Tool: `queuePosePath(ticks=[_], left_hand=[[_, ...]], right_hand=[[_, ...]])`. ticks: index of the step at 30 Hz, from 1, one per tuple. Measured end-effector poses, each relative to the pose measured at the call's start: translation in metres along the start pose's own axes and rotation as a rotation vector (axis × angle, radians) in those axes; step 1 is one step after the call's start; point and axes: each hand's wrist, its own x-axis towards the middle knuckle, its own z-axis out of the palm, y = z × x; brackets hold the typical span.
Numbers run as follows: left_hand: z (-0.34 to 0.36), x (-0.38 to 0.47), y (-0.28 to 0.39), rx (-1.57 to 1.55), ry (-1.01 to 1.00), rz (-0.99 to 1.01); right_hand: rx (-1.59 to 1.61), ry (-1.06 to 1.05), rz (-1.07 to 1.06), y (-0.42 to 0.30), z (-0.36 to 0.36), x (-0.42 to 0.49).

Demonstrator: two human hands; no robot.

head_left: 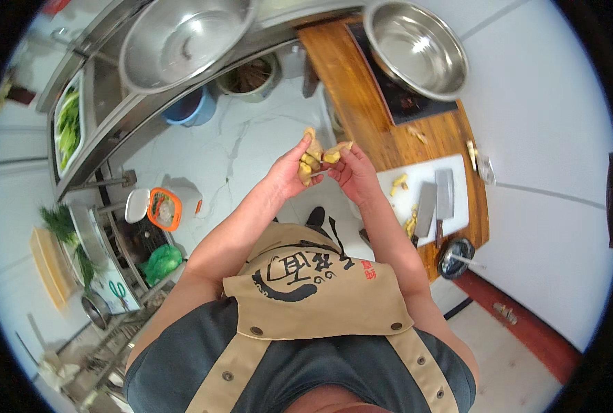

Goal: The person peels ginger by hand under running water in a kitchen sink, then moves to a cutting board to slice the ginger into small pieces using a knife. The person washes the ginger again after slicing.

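Observation:
In front of my apron, my left hand [287, 173] grips a knobbly ginger root [310, 158] with several lobes, its thumb along the upper lobe. A separate-looking ginger piece [337, 152] is pinched in the fingers of my right hand [356, 175], close beside the root; whether the two still join cannot be seen. To the right, a white cutting board [453, 165] carries two cleavers, one [426, 209] beside the other [444, 193]. Cut ginger pieces [399, 183] and a small heap of ginger [410, 223] lie on the board's left part.
A steel bowl [420, 49] stands on a black induction cooktop [376, 67] set on the wooden counter [337, 67]. Another large steel basin [187, 46] sits upper left. Below are a blue bucket [193, 108] and an orange-rimmed container [165, 209]. A black ashtray-like bowl [456, 258] is at the counter's near end.

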Motion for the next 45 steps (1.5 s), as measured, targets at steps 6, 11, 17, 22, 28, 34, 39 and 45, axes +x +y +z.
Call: queuePosePath(ticks=[6, 11, 17, 22, 28, 34, 39, 45], left_hand=[[-0.100, -0.078, 0.072, 0.020, 0.141, 0.297], [-0.192, -0.166, 0.160, 0.388, 0.258, 0.623], [-0.268, -0.260, 0.255, 0.404, 0.435, 0.758], [-0.335, -0.275, 0.323, -0.236, 0.079, 0.670], [-0.371, -0.255, 0.405, -0.509, -0.183, 0.749], [-0.387, -0.253, 0.486, -0.515, -0.234, 0.799], [-0.405, -0.235, 0.541, -0.519, -0.249, 0.786], [-0.429, -0.214, 0.597, -0.607, -0.157, 0.752]], right_hand=[[-0.200, -0.211, 0.188, 0.064, 0.126, 0.072], [-0.258, -0.403, 0.344, 0.150, 0.242, 0.152], [-0.275, -0.582, 0.449, 0.230, 0.374, 0.235], [-0.386, -0.575, 0.388, 0.250, 0.448, 0.293], [-0.532, -0.555, 0.200, 0.254, 0.502, 0.373], [-1.013, -0.542, -0.064, 0.263, 0.556, 0.448], [-1.001, -0.600, 0.038, 0.274, 0.578, 0.525], [-0.992, -0.584, 0.070, 0.280, 0.595, 0.587]])
